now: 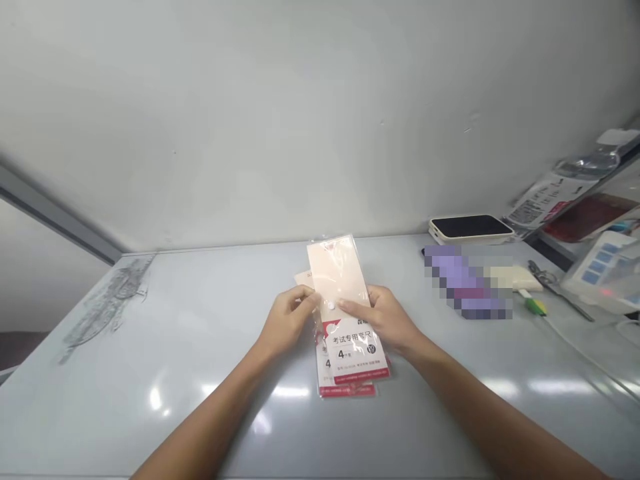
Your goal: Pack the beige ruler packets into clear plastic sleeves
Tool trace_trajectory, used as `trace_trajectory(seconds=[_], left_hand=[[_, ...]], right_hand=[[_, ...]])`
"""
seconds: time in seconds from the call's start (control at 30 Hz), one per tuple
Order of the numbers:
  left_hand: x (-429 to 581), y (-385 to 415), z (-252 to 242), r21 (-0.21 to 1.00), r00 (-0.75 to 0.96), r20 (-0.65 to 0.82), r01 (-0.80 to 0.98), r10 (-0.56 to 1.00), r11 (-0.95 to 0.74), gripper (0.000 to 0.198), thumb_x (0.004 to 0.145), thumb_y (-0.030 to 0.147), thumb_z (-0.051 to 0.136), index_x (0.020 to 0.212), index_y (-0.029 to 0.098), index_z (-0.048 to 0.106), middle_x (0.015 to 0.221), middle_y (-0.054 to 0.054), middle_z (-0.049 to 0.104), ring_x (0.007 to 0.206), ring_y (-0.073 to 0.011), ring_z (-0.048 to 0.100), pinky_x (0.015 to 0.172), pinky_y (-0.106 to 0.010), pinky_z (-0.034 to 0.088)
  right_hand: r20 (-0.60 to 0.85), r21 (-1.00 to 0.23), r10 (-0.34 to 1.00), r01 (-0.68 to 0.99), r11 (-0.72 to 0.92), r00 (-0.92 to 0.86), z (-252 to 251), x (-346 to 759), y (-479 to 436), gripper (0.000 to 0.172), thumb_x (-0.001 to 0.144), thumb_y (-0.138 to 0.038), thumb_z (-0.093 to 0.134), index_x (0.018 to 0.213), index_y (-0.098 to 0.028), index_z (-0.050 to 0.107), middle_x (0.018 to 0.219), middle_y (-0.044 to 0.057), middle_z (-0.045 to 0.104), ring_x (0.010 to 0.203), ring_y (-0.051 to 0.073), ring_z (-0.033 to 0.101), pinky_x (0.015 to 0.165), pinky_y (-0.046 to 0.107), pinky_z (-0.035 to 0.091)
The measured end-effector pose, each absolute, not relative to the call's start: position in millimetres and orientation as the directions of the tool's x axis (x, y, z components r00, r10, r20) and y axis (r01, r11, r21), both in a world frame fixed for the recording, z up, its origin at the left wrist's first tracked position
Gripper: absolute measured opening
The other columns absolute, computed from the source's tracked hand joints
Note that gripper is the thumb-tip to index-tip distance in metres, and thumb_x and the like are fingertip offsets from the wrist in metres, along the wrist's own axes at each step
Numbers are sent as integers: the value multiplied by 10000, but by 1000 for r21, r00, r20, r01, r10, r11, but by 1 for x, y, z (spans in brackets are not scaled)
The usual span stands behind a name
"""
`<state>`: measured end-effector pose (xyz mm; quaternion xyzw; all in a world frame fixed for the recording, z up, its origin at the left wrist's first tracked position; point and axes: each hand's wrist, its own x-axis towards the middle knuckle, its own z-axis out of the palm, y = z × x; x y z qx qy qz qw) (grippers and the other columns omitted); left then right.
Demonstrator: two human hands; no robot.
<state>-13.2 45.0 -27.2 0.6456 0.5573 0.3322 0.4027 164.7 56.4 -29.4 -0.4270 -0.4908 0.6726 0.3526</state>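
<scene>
I hold a clear plastic packet (345,303) with a pale card and a red-and-white printed label inside, above the middle of the grey table (200,320). My left hand (286,321) pinches its left edge, fingers closed. My right hand (383,317) grips its right side, with the thumb pressed near a small white round button on the front. A second, similar packet (345,389) lies on the table just beneath the first one, mostly covered by it.
At the back right lies a phone (470,228) with a dark screen. Beside it are a blurred purple patch (467,290), a green-tipped object (535,305), scissors (555,283), a white box with blue squares (607,270) and printed packets (547,200). A white wall stands behind the table.
</scene>
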Motion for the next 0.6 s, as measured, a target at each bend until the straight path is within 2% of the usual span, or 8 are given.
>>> trace_trajectory(seconds=[0.07,0.17,0.27,0.37,0.43,0.47,0.53,0.6], left_hand=[[-13,46,-25,933,185,-68,359,980,-3,302,804,427,412,709,157,509,569,27,439,496,-71,385,467,-201,319],[-15,49,-22,942,143,-86,333,986,34,331,786,476,425,694,164,491,515,42,399,465,-66,352,452,-200,286],[-29,55,-16,927,78,-110,368,991,74,327,789,471,402,660,175,454,499,47,373,449,-65,326,448,-201,271],[-60,66,-13,867,27,-179,476,983,145,320,774,463,412,626,180,414,542,41,409,458,-66,336,460,-200,277],[-84,74,-15,731,-63,-231,648,971,216,314,750,460,428,612,178,425,574,23,455,481,-82,376,458,-207,271],[-95,77,-16,623,-139,-257,733,956,274,314,738,458,429,598,178,431,582,11,473,489,-94,393,457,-214,268],[-112,82,-21,402,-239,-320,842,917,360,333,727,471,424,563,181,410,566,-6,480,481,-114,401,450,-231,254],[-119,83,-24,268,-314,-302,878,900,396,344,728,499,409,589,185,416,585,-26,508,487,-136,428,457,-246,258]], right_hand=[[-230,-963,900,-46,-265,-371,-28,163,56,395,661,-465,635,835,-113,589,760,80,665,657,198,628,574,303,491],[-218,-968,911,-38,-246,-351,-27,163,58,402,693,-503,585,819,-121,581,763,82,664,677,195,626,593,299,489],[-197,-980,939,27,-198,-281,-26,175,68,384,704,-507,569,788,-132,582,749,78,660,663,178,621,611,287,481],[-189,-963,978,210,-167,-90,-28,199,84,376,704,-498,570,805,-136,585,768,78,655,611,151,600,586,268,463],[-215,-907,976,376,-188,-30,-32,215,95,399,717,-514,542,843,-136,571,709,69,636,583,152,580,556,270,444],[-247,-849,969,484,-212,-9,-35,222,100,419,719,-523,531,885,-140,562,696,67,632,580,165,578,542,280,432],[-211,-634,968,734,-242,137,-41,230,106,477,713,-533,524,989,-145,535,739,87,633,663,219,596,572,312,418],[-119,-404,971,883,-240,209,-46,231,107,520,730,-532,492,1065,-135,505,857,129,625,806,283,589,609,341,410]])
